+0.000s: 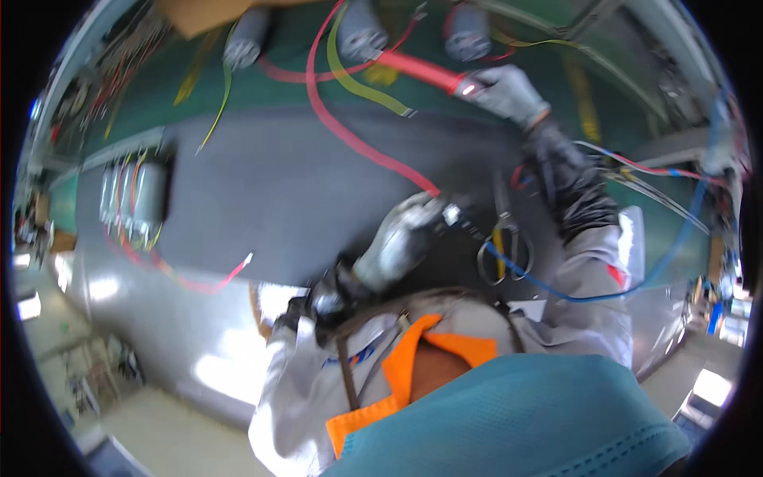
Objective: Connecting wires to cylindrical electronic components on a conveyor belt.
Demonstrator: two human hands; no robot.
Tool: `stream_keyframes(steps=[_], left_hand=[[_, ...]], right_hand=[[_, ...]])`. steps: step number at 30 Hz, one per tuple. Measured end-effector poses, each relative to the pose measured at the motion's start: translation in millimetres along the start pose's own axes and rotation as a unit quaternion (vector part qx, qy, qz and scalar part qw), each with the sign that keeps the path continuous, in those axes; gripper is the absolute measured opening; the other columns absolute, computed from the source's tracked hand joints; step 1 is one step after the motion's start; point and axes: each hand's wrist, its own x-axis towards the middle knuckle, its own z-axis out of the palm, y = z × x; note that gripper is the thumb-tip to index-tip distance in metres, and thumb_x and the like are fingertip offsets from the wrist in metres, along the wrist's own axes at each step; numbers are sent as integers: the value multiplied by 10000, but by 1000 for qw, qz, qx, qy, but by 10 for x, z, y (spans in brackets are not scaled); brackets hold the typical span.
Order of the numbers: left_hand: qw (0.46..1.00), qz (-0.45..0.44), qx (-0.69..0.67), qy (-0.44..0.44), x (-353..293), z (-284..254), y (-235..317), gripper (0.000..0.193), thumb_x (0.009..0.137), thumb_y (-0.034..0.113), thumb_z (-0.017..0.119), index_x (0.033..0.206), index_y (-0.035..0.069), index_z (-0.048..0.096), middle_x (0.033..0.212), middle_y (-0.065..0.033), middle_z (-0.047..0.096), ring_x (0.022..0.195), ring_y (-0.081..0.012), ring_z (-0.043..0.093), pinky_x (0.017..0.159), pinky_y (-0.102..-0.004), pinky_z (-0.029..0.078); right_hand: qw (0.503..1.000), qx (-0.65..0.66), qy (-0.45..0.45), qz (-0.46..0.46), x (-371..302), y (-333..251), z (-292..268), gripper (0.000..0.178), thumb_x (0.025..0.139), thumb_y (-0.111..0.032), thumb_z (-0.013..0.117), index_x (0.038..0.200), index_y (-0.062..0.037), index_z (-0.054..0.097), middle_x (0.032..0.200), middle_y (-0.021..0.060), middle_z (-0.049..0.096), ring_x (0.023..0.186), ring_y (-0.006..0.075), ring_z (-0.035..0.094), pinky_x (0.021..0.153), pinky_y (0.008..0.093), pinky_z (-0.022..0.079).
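Note:
My left hand [401, 238], in a pale glove, is closed near the front of the dark mat, with its fingertips at the end of a long red lead [350, 135]. A small bright tip shows just beyond those fingers. My gloved right hand [507, 94] reaches far forward, closed round one end of a straight, bright red strip-like piece [420, 71]. That piece runs left to the face of the middle grey cylinder [362, 32]. From the same cylinder hangs a yellow-green lead [350, 79]. Motion blur softens both hands and the leads.
Grey cylinders stand left [246, 40] and right [467, 33] of the middle one. Scissors [502, 242] lie on the dark mat [238, 183], beside a blue hose [588, 297]. A bundle of grey cylinders [147, 199] with leads sits at the left.

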Motion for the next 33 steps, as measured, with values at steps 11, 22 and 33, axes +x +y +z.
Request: stream_keyframes(steps=[11,22,33], left_hand=[[998,11,49,24,-89,259,126,403,1132,291,405,1190,-32,639,1165,-106,699,1009,-139,646,870,-289,502],[921,148,336,131,-158,-231,469,298,1117,192,463,1085,14,699,1086,-80,669,941,-141,614,785,-303,513],[272,209,900,269,439,-513,2629,627,1005,475,624,1307,-74,605,1122,-217,725,1067,-329,705,903,-425,555]], right_hand=[[959,-185,133,171,-2375,-243,-686,508,780,-52,729,1286,-73,684,1053,200,658,1011,388,644,907,465,523],[905,272,-125,-301,-1483,-1829,-335,364,866,-95,722,1226,-43,697,1034,138,703,940,293,691,870,418,547],[940,39,-251,229,-2011,-963,-354,162,951,-136,639,1005,-12,727,814,171,694,690,281,672,678,372,518]])
